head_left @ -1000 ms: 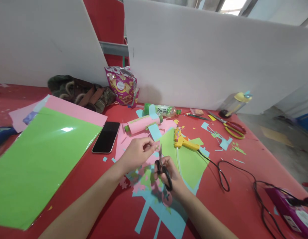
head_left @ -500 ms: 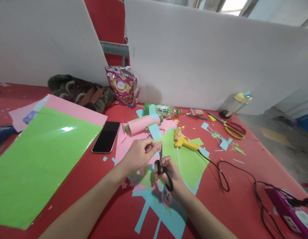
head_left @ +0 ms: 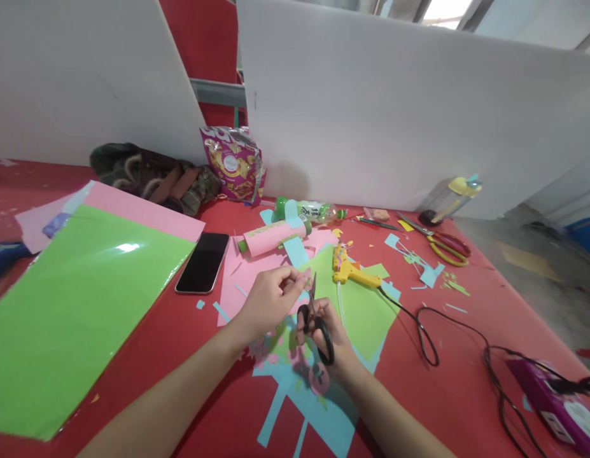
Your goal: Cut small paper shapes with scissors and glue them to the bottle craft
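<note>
My right hand (head_left: 333, 334) grips black-handled scissors (head_left: 316, 321), blades pointing up and away from me. My left hand (head_left: 270, 298) pinches a small pink paper piece (head_left: 303, 278) right at the blade tips. Both hands hover over a litter of pink, green and light-blue paper scraps (head_left: 295, 375) on the red table (head_left: 170, 343). A pink sheet (head_left: 247, 270) and a green sheet (head_left: 366, 312) lie under and behind my hands.
A yellow glue gun (head_left: 348, 269) with a black cord (head_left: 433, 337) lies just right of my hands. A phone (head_left: 202, 262), large green sheet (head_left: 70, 305), pink paper roll (head_left: 270, 236), green bottle (head_left: 314, 210), red-yellow scissors (head_left: 442, 243), snack bag (head_left: 235, 164) and purple power strip (head_left: 557, 397) surround them.
Both hands have shifted slightly right with the scissors and the pink piece; the scissor blades have tilted a little. Everything else on the table is unmoved.
</note>
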The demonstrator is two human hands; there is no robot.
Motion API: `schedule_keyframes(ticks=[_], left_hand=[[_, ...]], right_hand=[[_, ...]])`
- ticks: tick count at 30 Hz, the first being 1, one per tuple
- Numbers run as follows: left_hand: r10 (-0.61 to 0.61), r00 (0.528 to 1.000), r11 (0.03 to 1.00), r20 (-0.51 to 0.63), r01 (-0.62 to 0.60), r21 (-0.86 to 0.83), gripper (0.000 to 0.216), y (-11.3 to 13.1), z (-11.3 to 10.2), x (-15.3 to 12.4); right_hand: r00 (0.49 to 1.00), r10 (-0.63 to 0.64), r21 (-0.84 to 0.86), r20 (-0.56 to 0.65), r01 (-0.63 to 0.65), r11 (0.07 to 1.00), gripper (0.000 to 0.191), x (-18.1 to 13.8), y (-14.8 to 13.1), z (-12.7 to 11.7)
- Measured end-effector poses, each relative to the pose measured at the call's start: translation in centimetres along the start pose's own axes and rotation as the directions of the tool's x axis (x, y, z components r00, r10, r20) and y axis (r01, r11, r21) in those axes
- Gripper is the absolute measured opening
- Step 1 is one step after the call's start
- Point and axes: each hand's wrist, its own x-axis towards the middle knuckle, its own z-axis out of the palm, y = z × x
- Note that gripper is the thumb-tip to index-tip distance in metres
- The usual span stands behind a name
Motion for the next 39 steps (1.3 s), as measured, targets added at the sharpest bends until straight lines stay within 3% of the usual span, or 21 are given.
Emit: schedule_keyframes(ticks=[24,39], left_hand=[[0.020,1.000,1.000,-0.001,-0.020,-0.018,0.024,-0.46,0.24,-0.02],[0.086,0.996,0.994,0.024,-0.088,0.061,0.024,-0.47,-0.05,0.03]], right_hand=[[1.000,0.015,0.053,-0.013,-0.014,0.999,0.040,-0.07,0.00,0.32],[0.995,-0.058,0.090,0.079,0.051,0.995,0.038,-0.05,0.60,-0.12]])
